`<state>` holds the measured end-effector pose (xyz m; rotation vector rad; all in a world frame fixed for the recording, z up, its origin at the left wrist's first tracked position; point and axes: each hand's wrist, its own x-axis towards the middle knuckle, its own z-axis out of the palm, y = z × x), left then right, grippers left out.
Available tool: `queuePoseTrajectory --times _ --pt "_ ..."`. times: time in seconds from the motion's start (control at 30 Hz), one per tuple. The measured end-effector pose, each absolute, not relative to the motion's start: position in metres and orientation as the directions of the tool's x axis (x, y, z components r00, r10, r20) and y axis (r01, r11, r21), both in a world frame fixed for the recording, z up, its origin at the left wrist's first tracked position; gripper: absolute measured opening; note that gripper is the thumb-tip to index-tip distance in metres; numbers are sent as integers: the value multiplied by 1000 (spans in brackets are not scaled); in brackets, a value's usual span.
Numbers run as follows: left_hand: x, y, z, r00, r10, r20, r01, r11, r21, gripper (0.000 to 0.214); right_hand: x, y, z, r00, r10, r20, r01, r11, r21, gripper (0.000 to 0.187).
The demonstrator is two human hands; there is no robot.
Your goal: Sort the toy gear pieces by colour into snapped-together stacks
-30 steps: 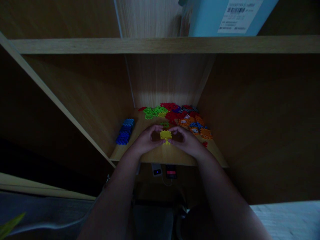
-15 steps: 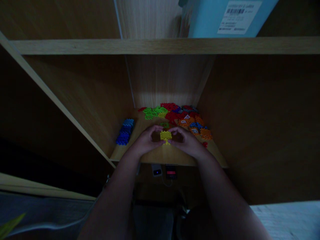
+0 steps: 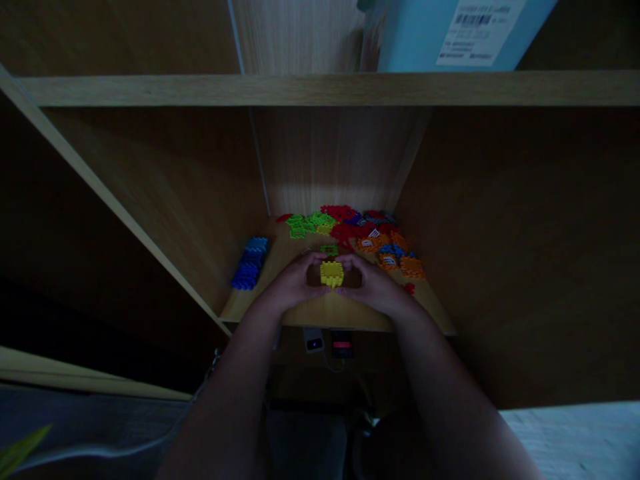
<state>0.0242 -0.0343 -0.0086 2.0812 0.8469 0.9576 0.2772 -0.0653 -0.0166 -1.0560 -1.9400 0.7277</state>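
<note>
Between my two hands is a small stack of yellow interlocking toy tiles [image 3: 331,272], with toothed edges. My left hand [image 3: 299,281] curves round it from the left, thumb at the near edge and fingers at the far edge. From the right, my right hand [image 3: 369,281] grips it in the same way. Just beyond my fingertips lies a green open-frame tile [image 3: 329,250] on the wooden shelf board [image 3: 333,313]. A neat overlapping row of blue tiles [image 3: 250,263] sits at the shelf's left side.
Light green tiles [image 3: 304,225], red tiles [image 3: 345,233] and orange tiles [image 3: 411,267] lie in a loose heap along the back and right. Wooden side panels enclose the shelf, with another shelf edge [image 3: 320,90] above bearing a blue box [image 3: 415,40]. Small devices [image 3: 314,341] are below the front edge.
The lower yellow tile, which hung askew beneath the upper one, now lines up closer under it. My thumbs have shifted slightly toward me. The camera view has moved a little.
</note>
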Motion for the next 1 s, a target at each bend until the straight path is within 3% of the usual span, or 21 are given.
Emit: queuePoseTrajectory --times 0.3,1.0 --pt "24 -35 -8 522 781 344 311 -550 775 68 279 -65 -17 -310 902 300 489 422 -763 63" --pt "23 -33 -10 522 774 358 343 -575 743 65 278 -66 -12 -328 895 301 495 435 -752 59"
